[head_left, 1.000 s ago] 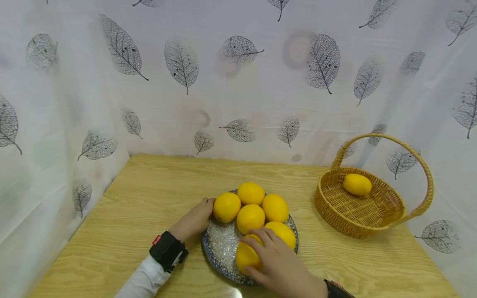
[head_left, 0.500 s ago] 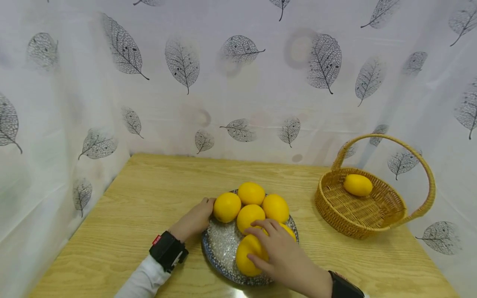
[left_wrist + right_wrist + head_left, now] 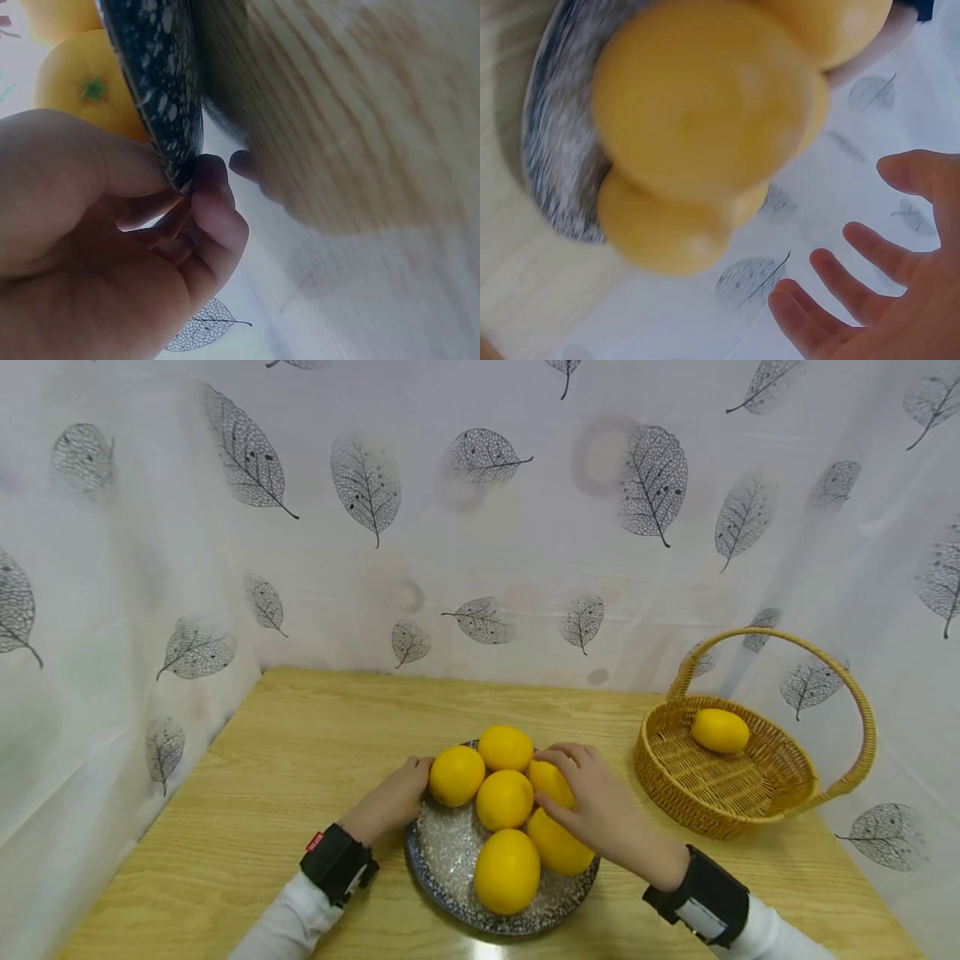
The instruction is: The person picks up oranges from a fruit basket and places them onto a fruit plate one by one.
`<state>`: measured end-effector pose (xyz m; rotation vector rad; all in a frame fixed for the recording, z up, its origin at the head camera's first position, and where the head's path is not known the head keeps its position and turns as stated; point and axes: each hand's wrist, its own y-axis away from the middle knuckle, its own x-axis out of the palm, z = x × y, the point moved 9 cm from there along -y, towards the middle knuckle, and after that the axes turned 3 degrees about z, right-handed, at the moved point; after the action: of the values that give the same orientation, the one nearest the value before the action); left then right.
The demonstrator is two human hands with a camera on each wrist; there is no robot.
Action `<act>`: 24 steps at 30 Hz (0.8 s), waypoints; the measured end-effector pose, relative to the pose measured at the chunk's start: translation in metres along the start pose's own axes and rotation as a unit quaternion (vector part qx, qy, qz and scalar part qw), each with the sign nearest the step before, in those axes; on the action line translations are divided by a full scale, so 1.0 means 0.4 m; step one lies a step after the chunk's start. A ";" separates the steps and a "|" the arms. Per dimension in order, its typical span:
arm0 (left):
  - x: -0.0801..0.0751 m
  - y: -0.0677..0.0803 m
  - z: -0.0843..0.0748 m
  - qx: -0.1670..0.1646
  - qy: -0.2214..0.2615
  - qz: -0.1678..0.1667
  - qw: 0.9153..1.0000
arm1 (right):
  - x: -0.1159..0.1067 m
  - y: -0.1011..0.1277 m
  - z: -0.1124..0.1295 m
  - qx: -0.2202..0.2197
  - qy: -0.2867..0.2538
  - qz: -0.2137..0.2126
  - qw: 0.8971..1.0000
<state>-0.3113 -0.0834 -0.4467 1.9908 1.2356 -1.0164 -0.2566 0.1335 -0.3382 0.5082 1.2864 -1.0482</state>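
A speckled dark plate [image 3: 442,856] holds several yellow lemons. My left hand [image 3: 393,800] pinches the plate's left rim [image 3: 161,97], thumb on top and fingers underneath, next to a lemon [image 3: 82,82]. My right hand [image 3: 592,793] hovers over the right-hand lemon [image 3: 550,779], partly hiding it. In the right wrist view its fingers [image 3: 870,285] are spread, with a gap between them and the lemons [image 3: 697,97]. The front lemon [image 3: 507,870] lies free on the plate.
A wicker basket [image 3: 675,781] with a tall handle stands at the right of the wooden table [image 3: 300,752], with one lemon [image 3: 719,730] inside. A leaf-print cloth [image 3: 480,527] walls the back and both sides.
My right hand has left the front lemon and moved away and to the right, over the right-hand lemon. The front lemon stays on the plate. My left hand has not moved.
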 end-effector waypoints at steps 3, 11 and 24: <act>-0.003 0.002 -0.002 0.002 -0.001 -0.001 1.000 | -0.018 -0.019 -0.046 0.012 0.017 -0.003 1.000; -0.003 0.006 -0.003 0.001 0.006 0.003 1.000 | -0.052 -0.061 -0.194 0.067 0.041 -0.002 0.997; -0.001 0.005 0.001 -0.006 0.006 0.008 1.000 | -0.095 -0.084 -0.451 0.168 0.044 0.032 0.984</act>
<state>-0.3097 -0.0845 -0.4464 1.9975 1.2279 -0.9886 -0.3775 0.2766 -0.3419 0.8545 1.1660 -1.2050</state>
